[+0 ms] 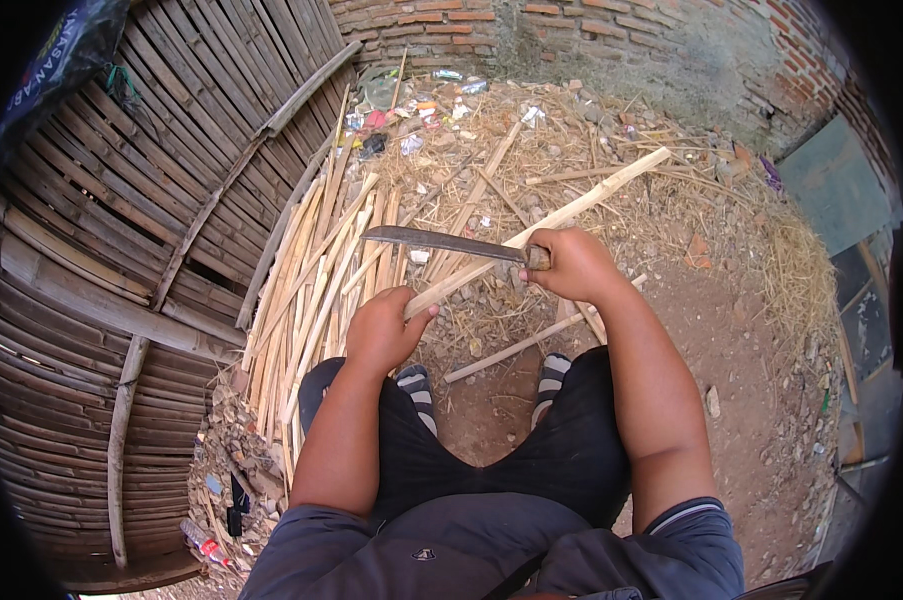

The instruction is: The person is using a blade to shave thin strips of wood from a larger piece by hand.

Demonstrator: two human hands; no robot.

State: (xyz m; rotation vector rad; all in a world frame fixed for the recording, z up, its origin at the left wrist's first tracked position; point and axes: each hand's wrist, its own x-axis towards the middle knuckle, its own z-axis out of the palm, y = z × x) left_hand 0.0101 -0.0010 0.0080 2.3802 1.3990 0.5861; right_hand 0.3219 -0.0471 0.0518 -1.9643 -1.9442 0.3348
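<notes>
My left hand (pixel 383 330) is closed round the near end of a long pale bamboo strip (pixel 591 200), which slants up and away to the right. In my right hand (pixel 574 264) is the wooden handle of a machete (pixel 446 243). Its dark blade points left and crosses over the strip; whether the edge touches the wood I cannot tell. A heap of split bamboo strips (pixel 306 275) lies on the ground to the left of my left hand. Below the held strip, a thinner stick (pixel 511 345) rests on the dirt between my feet.
A bamboo slat wall (pixel 91 240) runs along the left side. At the back stands a brick wall (pixel 611 55), with litter (pixel 411 145) and wood shavings before it. Dry straw (pixel 801 320) and a grey-green panel (pixel 836 185) are on the right. A plastic bottle (pixel 206 545) lies at lower left.
</notes>
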